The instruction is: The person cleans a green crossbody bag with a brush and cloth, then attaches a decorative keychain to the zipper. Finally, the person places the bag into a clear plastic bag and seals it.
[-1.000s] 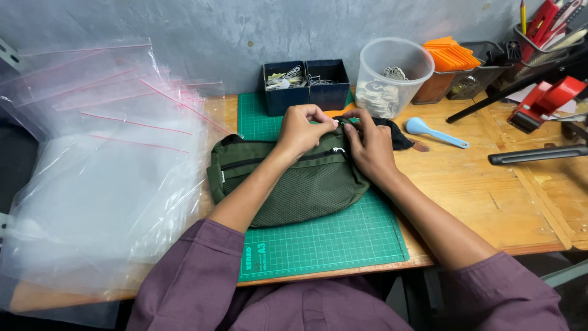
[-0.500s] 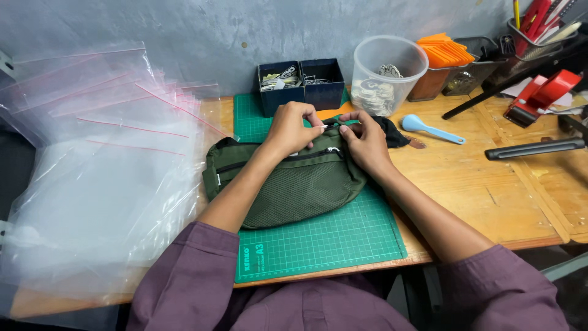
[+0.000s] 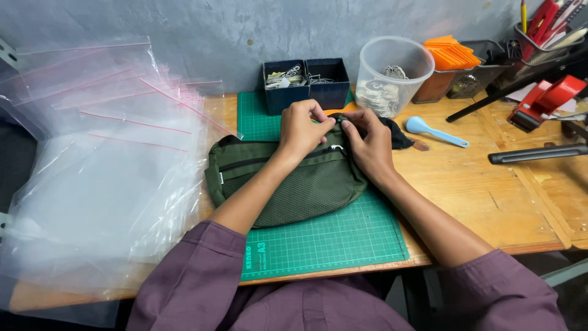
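The olive-green fabric waist bag with a mesh front panel (image 3: 288, 181) lies flat on the green gridded cutting mat (image 3: 343, 239), which sits on the pale wooden bench (image 3: 490, 190). The bag's long axis runs left to right across the person's front, its upper zipped edge turned away from the body and toward the grey wall.

Both hands meet at that far edge, right of the bag's middle. The left hand (image 3: 301, 127) is curled nearly closed, thumb and forefinger pinched on something small at the top seam; the right hand (image 3: 367, 140) is likewise curled, fingertips pressed to the same spot from the other side (what sits between the fingertips is too small to identify; a zip pull or tab is a fair judgement). The two hands are touching or all but touching there. The point of work therefore lies directly under the fingertips, level between the two hands, with neither clearly nearer. The bulk of the bag extends toward the person's left, under the left forearm.

Surroundings: a heap of clear zip-top plastic bags with pink seals (image 3: 98, 184) covers the bench to the left, just beside the bag's end. Beyond the hands stand a dark blue two-compartment box of small metal parts (image 3: 306, 83) and a clear plastic tub (image 3: 392, 73). A light blue plastic scoop (image 3: 432, 130) lies to the right, well apart.
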